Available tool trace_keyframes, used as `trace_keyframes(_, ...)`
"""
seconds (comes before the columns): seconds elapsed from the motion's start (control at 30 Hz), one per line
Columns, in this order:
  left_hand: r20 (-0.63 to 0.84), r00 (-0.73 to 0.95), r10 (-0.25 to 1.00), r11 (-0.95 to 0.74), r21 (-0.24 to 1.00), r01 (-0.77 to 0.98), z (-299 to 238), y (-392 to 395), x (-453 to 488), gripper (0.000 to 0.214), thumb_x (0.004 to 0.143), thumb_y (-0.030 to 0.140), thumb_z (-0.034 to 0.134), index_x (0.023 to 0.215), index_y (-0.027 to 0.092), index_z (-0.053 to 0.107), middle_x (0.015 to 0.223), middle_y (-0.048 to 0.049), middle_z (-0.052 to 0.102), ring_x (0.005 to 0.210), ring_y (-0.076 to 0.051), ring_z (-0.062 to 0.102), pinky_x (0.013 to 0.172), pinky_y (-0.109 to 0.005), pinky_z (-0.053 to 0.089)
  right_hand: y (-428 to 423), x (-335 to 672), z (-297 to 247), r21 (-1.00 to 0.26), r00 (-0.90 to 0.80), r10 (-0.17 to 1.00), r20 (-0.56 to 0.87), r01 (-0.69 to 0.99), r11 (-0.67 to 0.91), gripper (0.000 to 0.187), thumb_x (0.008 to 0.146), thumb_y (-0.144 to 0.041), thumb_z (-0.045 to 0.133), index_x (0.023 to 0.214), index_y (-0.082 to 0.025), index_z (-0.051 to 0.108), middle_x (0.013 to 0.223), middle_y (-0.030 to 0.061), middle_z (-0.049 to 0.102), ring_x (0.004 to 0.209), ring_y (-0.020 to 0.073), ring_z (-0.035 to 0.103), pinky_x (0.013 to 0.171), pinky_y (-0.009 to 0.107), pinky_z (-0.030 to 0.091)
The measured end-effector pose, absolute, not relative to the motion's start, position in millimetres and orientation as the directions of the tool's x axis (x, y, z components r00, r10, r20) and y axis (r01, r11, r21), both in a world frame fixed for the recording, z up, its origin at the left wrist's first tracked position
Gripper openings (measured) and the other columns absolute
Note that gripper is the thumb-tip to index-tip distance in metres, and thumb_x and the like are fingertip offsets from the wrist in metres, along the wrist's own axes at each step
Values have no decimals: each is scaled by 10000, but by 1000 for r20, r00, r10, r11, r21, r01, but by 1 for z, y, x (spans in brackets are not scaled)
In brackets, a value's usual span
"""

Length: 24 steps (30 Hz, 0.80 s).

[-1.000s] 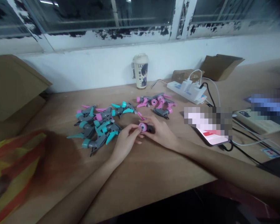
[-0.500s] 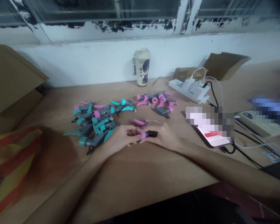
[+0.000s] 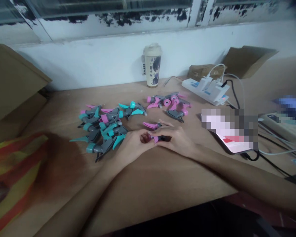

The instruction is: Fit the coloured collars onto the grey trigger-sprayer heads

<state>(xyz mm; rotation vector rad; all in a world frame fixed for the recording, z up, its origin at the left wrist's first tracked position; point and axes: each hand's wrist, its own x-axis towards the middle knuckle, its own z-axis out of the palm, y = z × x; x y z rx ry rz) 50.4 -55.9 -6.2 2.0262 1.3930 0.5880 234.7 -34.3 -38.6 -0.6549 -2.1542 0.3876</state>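
Between my two hands is a trigger spray head with a pink collar (image 3: 156,139) and a pink trigger (image 3: 150,125); its dark body is partly hidden by my fingers. My left hand (image 3: 135,141) pinches the pink collar from the left. From the right, my right hand (image 3: 176,138) is wrapped round the dark body. To the left lies a pile of spray heads (image 3: 106,128), grey with teal or pink parts. Farther back, a smaller group of grey and pink spray heads (image 3: 174,102) rests on the table.
A coffee cup (image 3: 153,67) stands by the wall. On the right are a white power strip (image 3: 204,90) with cables and a lit phone (image 3: 236,144). Cardboard (image 3: 14,82) and a red-yellow striped bag (image 3: 19,177) sit at the left, and brown packaging (image 3: 249,61) at the back right.
The view has shifted slightly, so most things appear a little farther right. Both hands keep their grip on the spray head, and the fingers around its collar have moved a little.
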Motion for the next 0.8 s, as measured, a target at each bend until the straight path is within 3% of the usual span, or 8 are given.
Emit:
trace_keyframes(0.3, 116, 324, 939, -339, 475, 812, -1, -65, 60, 150, 827, 266, 484, 742, 179, 572, 719, -4, 629, 653, -151, 578, 578, -247, 397, -36, 234, -37, -451, -510, 574, 641, 355, 819, 233, 765, -197, 667, 997, -211, 650, 988, 21, 715, 979, 176, 653, 1077, 474, 338)
trace_keyframes(0.5, 264, 191, 946, -282, 373, 884, -6, -75, 66, 170, 842, 306, 501, 904, 192, 610, 912, -30, 645, 758, -176, 612, 627, -263, 432, -41, 233, -36, -448, -476, 639, 604, 461, 767, 217, 764, -138, 649, 975, -189, 661, 990, 38, 708, 959, 187, 648, 882, 363, 511)
trace_keyframes(0.6, 294, 131, 947, -228, 327, 917, -4, -80, 69, 151, 829, 304, 528, 832, 199, 637, 893, -17, 639, 717, -162, 613, 600, -251, 417, -42, 232, -37, -424, -493, 622, 608, 462, 779, 179, 759, -136, 655, 937, -151, 666, 990, 65, 707, 956, 203, 647, 879, 363, 505)
trace_keyframes(0.8, 309, 117, 944, -217, 314, 924, -8, -75, 67, 181, 824, 295, 533, 725, 213, 659, 741, 6, 605, 617, -140, 569, 537, -251, 372, -41, 231, -38, -428, -494, 628, 601, 465, 775, 161, 782, -168, 644, 937, -210, 656, 1006, 24, 705, 988, 193, 638, 918, 375, 478)
